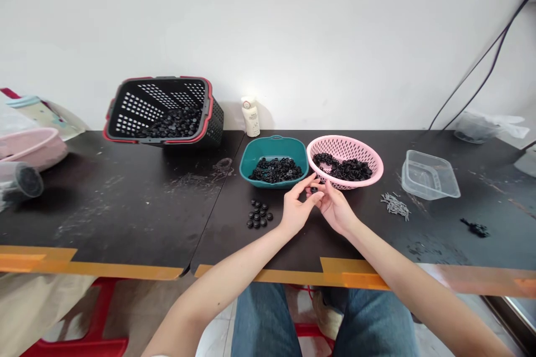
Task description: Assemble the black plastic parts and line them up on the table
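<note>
in the head view, the left hand point(295, 211) and the right hand point(336, 210) meet over a dark table point(138, 217), just in front of a pink colander point(347, 145). the fingertips of both are closed around one small black piece point(314, 190), which is held above the tabletop near the colander's front rim; the fingers hide part of it, so i cannot tell which hand carries more of the grip. the colander has black pieces lying in it, and a green tub point(274, 148) beside it, on its left, holds a wide heap of more. in front of the tub, left of the hands, a loose group of round black caps point(257, 216) sits on the table. farther left, a dark basket point(216, 122) with red edging leans with its opening toward the person, black pieces gathered inside, and a white bottle point(252, 119) stands upright against the wall between basket and tub. to the right of the colander are a clear plastic box point(431, 175), a scattered pile of thin grey pins point(396, 206) and a small black clump point(477, 228).
</note>
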